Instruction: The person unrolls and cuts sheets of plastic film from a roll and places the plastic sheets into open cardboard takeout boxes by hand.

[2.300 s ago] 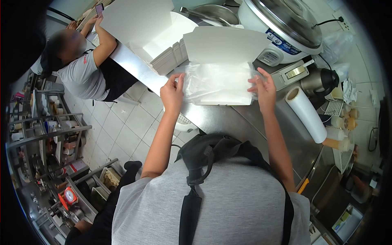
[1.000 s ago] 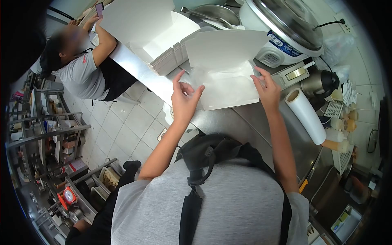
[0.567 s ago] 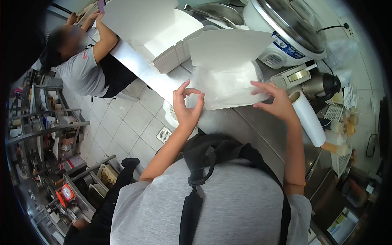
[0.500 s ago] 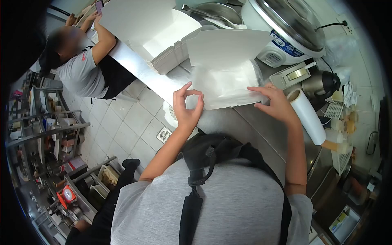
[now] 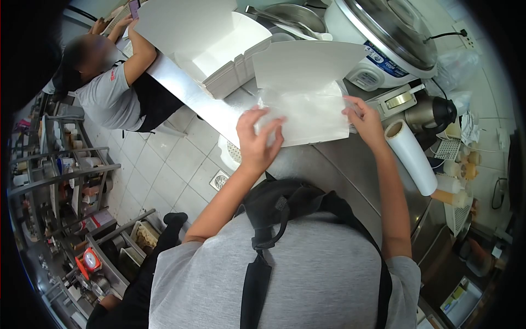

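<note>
A white cardboard box (image 5: pixel 329 131) with its lid raised stands on the steel counter in front of me. Thin, glossy clear plastic film (image 5: pixel 307 107) lines its inside. My left hand (image 5: pixel 261 137) is at the box's left edge, fingers bent and apart, slightly blurred, with nothing visibly gripped. At the right edge, my right hand (image 5: pixel 366 123) has its thumb and fingers curled at the rim, seemingly pinching the film's edge; the exact contact is hard to see.
A second open white box (image 5: pixel 230 46) stands to the left. A rice cooker (image 5: pixel 378 60), a tape dispenser (image 5: pixel 397 101), a metal jug (image 5: pixel 430 112) and a white roll (image 5: pixel 411 156) line the right. Another person (image 5: pixel 112 93) holds a phone (image 5: pixel 134 8) at far left.
My left hand has moved right over the box edge, opening its curled fingers. My right hand has moved up along the right side. The film lies differently inside.
</note>
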The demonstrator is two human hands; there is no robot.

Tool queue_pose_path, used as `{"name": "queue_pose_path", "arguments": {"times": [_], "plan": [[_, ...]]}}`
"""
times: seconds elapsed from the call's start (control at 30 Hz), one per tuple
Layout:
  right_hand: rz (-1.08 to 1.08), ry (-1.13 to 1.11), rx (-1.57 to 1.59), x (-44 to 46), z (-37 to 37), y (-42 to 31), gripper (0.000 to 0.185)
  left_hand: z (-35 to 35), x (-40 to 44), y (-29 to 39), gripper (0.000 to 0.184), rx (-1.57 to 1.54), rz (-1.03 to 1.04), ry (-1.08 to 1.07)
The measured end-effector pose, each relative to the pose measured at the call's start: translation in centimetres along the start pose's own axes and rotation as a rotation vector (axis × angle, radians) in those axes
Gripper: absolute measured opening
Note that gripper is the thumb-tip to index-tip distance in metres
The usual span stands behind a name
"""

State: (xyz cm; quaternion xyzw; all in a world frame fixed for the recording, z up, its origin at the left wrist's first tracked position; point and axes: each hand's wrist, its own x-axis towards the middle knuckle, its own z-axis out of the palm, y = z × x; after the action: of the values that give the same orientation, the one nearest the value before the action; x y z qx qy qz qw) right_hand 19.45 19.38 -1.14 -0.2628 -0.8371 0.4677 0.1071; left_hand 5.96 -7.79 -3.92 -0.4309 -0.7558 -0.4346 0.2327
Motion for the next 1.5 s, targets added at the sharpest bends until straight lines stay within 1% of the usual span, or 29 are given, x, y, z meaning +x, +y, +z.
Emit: {"name": "queue_pose_path", "arguments": {"times": [0.07, 0.1, 0.2, 0.23, 0.3, 0.33, 0.37, 0.47, 0.5, 0.6, 0.7, 0.77, 0.83, 0.87, 0.9, 1.0, 1.03, 1.1, 1.13, 1.2, 1.23, 1.33, 1.37, 1.43, 1.5], "plan": [[0.007, 0.044, 0.059, 0.2, 0.3, 0.3, 0.045, -0.8, 1.1, 1.7, 0.052, 0.051, 0.132, -0.105], [0.011, 0.07, 0.09, 0.3, 0.5, 0.5, 0.048, -0.6, 1.3, 1.9, 0.059, 0.087, 0.086, -0.112], [-0.161, 0.138, 0.158, 0.6, 1.3, 0.9, 0.055, -0.1, 2.2, 1.9, 0.07, 0.118, -0.359, -0.039], [-0.137, 0.136, 0.12, 0.4, 1.1, 0.8, 0.056, -0.3, 2.3, 1.1, 0.076, 0.257, -0.344, -0.044], [-0.09, 0.127, 0.04, 0.0, 0.7, 0.7, 0.058, -1.1, 1.9, -0.1, 0.075, -0.031, -0.644, -0.177], [-0.082, 0.146, 0.051, 0.0, 0.8, 0.6, 0.057, -1.4, 1.5, -0.5, 0.074, -0.176, -0.794, -0.245], [-0.074, 0.163, 0.062, 0.1, 1.1, 0.5, 0.056, -1.3, 1.1, -0.8, 0.067, -0.138, -0.702, -0.24], [-0.067, 0.211, 0.076, 0.0, 1.8, -1.1, 0.055, -1.4, 1.7, -0.1, 0.059, -0.245, -0.77, -0.228], [-0.07, 0.225, 0.077, -0.1, 1.9, -1.7, 0.055, -1.3, 1.7, -0.2, 0.056, -0.229, -0.773, -0.213], [-0.097, 0.244, 0.38, -0.3, 2.6, 0.8, 0.057, -1.2, 1.9, -0.9, 0.051, -0.186, -0.769, -0.168], [-0.144, 0.308, 0.326, -3.5, 3.2, 2.3, 0.055, -0.9, 1.6, -1.8, 0.048, -0.166, -0.745, -0.136], [-0.281, 0.44, 0.152, -4.1, 4.5, 4.1, 0.048, -0.7, 1.2, -1.9, 0.047, -0.169, -0.741, -0.133], [-0.211, 0.542, 0.188, -4.8, 5.8, 3.1, 0.03, -0.9, 1.5, -1.7, 0.045, -0.185, -0.777, -0.153], [-0.177, 0.566, 0.246, -4.7, 5.9, 3.1, 0.029, -1.0, 1.8, -1.8, 0.044, -0.186, -0.791, -0.156], [-0.145, 0.588, 0.306, -4.1, 6.1, 3.1, 0.028, -1.1, 2.0, -1.9, 0.042, -0.182, -0.772, -0.158], [-0.094, 0.648, 0.425, -3.0, 6.2, 2.6, 0.026, -0.6, 2.0, -2.6, 0.04, -0.183, -0.562, -0.062], [-0.083, 0.666, 0.454, -2.8, 6.2, 2.2, 0.026, -0.3, 2.1, -2.9, 0.039, -0.233, -0.509, -0.022], [-0.061, 0.677, 0.384, -2.7, 5.6, 1.1, 0.024, 0.2, 2.5, -2.5, 0.037, -0.337, -0.406, 0.053], [-0.05, 0.683, 0.348, -2.7, 5.4, 0.7, 0.023, 0.2, 2.7, -1.9, 0.037, -0.378, -0.521, 0.012], [-0.041, 0.65, 0.123, -2.6, 4.9, 0.4, 0.025, -0.1, 3.4, -0.7, 0.037, -0.46, -0.748, -0.071], [-0.039, 0.633, 0.01, -2.5, 4.6, 0.4, 0.026, 0.4, 2.9, -1.3, 0.039, -0.34, -0.695, -0.096], [-0.447, 0.755, -0.234, -0.7, 3.7, 2.4, 0.028, 0.4, 2.4, -2.4, 0.049, -0.179, -0.606, -0.168], [-0.364, 0.696, -0.2, -0.6, 3.3, 3.0, 0.028, 0.2, 2.0, -2.9, 0.051, -0.135, -0.609, -0.209], [-0.2, 0.576, -0.132, -1.0, 2.3, 2.0, 0.029, -0.3, 1.4, -3.3, 0.054, -0.048, -0.614, -0.289], [-0.044, 0.451, -0.125, -1.2, 1.6, 0.5, 0.029, -0.9, 1.4, -3.0, 0.053, -0.02, -0.673, -0.402]]}}
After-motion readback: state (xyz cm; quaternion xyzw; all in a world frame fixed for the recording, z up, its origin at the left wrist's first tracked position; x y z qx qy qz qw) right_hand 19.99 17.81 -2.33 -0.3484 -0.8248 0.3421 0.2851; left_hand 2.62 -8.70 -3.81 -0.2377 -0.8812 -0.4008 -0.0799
